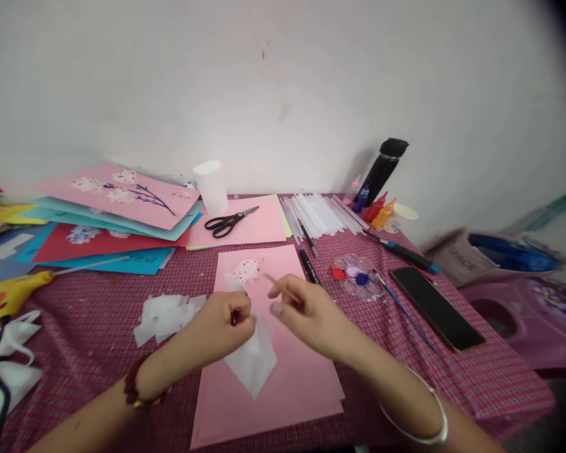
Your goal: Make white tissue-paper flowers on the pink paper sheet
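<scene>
On the checked table (504, 377), near its right edge, a clear flower-shaped palette (376, 290) holds red, lilac and dark blue paint in separate wells. Pink (352, 190), blue (360, 200), red (375, 209) and orange (384, 215) paint bottles stand by the far right corner. Off the table's right edge, a bin (453, 246) marked "SPACE" contains something blue.

A pink sheet (306, 387) lies at the middle of the table's near edge. Over it, the left hand (231, 321) has its fingers curled together, pinching the upper end of a white tissue piece (255, 371), which spreads below the fingertips. The right hand (306, 311) is just beside, thumb and forefinger slightly apart; whether it grips the thin blurred strip (268, 277) at its forefinger I cannot tell. Loose tissue pieces (163, 314) lie left of the sheet.
</scene>
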Available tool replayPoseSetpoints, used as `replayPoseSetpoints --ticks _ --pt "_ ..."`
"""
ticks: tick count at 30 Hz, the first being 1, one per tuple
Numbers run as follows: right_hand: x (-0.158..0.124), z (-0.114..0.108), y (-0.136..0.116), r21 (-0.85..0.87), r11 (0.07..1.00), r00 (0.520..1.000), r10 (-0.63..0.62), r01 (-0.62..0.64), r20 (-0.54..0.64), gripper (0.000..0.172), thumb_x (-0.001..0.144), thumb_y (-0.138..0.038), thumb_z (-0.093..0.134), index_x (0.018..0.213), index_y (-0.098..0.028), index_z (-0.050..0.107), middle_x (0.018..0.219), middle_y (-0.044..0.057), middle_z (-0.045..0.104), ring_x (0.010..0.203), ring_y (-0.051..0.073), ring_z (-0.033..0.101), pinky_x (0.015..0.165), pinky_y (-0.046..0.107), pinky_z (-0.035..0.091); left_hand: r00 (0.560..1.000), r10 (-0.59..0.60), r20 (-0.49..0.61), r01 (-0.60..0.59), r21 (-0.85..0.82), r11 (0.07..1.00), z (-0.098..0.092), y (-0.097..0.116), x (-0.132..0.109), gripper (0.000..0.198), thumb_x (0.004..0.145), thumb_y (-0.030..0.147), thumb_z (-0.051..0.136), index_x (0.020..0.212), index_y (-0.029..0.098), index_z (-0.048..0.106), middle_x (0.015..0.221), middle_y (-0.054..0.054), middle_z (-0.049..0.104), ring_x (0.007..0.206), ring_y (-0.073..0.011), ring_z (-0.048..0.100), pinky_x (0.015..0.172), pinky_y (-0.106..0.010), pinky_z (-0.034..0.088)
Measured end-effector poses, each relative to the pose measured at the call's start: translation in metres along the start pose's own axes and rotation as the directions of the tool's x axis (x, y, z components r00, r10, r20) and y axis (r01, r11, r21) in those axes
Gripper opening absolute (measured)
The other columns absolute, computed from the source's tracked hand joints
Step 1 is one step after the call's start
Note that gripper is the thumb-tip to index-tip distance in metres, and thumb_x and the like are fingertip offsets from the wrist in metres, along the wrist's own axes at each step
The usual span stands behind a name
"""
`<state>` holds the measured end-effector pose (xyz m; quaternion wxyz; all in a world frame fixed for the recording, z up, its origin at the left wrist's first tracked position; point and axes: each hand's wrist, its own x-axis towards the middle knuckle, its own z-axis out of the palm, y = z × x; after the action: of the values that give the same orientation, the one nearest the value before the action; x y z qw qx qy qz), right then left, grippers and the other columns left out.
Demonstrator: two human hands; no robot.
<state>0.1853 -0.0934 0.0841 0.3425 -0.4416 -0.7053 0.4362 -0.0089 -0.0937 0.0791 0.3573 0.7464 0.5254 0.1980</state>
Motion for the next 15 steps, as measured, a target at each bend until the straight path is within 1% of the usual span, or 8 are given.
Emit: replayPoseSetpoints --ticks 1,3,6,8,10,12,15 --pt "0.003 0.003 0.001 -0.078 0.997 0.999 0.017 -0.014 0.038 0.015 0.080 -0.030 0.062 0.089 -0.019 0.058 0.059 -0.006 0.045 0.052 0.009 0.040 0.047 0.021 0.028 0.999 0.003 0.032 -0.004 0.007 1.000 0.001 0.001 0.001 0.022 0.068 0.018 0.046 0.053 0.020 0.029 0.053 0.006 0.032 0.052 -0.0091 0.031 0.049 -0.023 0.022" --pt "0.007 0.009 0.003 -0.177 0.984 0.996 0.032 -0.017 0.079 0.018 0.073 -0.028 0.067 0.087 -0.019 0.058 0.066 -0.004 0.053 0.055 0.009 0.043 0.049 0.021 0.030 0.995 0.013 0.103 -0.013 0.000 1.000 0.003 0.001 0.002 0.018 0.066 0.016 0.045 0.053 0.019 0.032 0.053 0.006 0.034 0.053 -0.0090 0.031 0.049 -0.023 0.022" --pt "0.008 0.012 0.010 -0.231 0.973 0.992 0.039 -0.011 0.117 0.009 0.071 -0.020 0.065 0.077 -0.018 0.058 0.069 -0.003 0.057 0.056 0.008 0.043 0.051 0.020 0.031 0.979 -0.004 0.203 0.023 -0.091 0.996 0.009 -0.003 0.003 0.015 0.066 0.015 0.045 0.055 0.019 0.035 0.054 0.006 0.034 0.052 -0.0084 0.030 0.048 -0.022 0.022" --pt "0.008 0.012 0.016 -0.242 0.970 0.990 0.056 -0.023 0.131 0.004 0.073 -0.017 0.061 0.071 -0.018 0.057 0.065 -0.004 0.055 0.054 0.007 0.043 0.052 0.020 0.030 0.969 -0.037 0.246 0.086 -0.191 0.978 0.014 -0.008 0.004 0.017 0.068 0.016 0.045 0.056 0.019 0.034 0.053 0.007 0.031 0.050 -0.0074 0.028 0.046 -0.021 0.021" --pt "0.007 0.012 0.020 -0.253 0.966 0.987 0.081 -0.045 0.135 0.006 0.072 -0.014 0.059 0.068 -0.017 0.056 0.061 -0.006 0.052 0.053 0.006 0.042 0.052 0.019 0.029 0.961 -0.081 0.265 0.162 -0.296 0.941 0.018 -0.013 0.003 0.019 0.068 0.019 0.046 0.055 0.020 0.033 0.051 0.008 0.029 0.046 -0.0065 0.028 0.044 -0.020 0.021" --pt "0.006 0.013 0.024 -0.262 0.963 0.986 0.100 -0.062 0.134 0.007 0.071 -0.012 0.057 0.068 -0.018 0.054 0.058 -0.007 0.050 0.051 0.006 0.041 0.051 0.019 0.028 0.952 -0.143 0.272 0.244 -0.385 0.890 0.021 -0.016 0.001 0.018 0.068 0.022 0.047 0.055 0.020 0.035 0.048 0.009 0.032 0.043 -0.0065 0.032 0.042 -0.020 0.026" --pt "0.004 0.013 0.028 -0.251 0.964 0.982 0.127 -0.089 0.139 0.007 0.070 -0.012 0.056 0.068 -0.018 0.053 0.054 -0.008 0.046 0.049 0.005 0.038 0.049 0.018 0.026 0.931 -0.227 0.286 0.341 -0.456 0.823 0.023 -0.017 -0.005 0.017 0.066 0.026 0.049 0.054 0.020 0.039 0.046 0.008 0.036 0.040 -0.0078 0.037 0.041 -0.021 0.035"
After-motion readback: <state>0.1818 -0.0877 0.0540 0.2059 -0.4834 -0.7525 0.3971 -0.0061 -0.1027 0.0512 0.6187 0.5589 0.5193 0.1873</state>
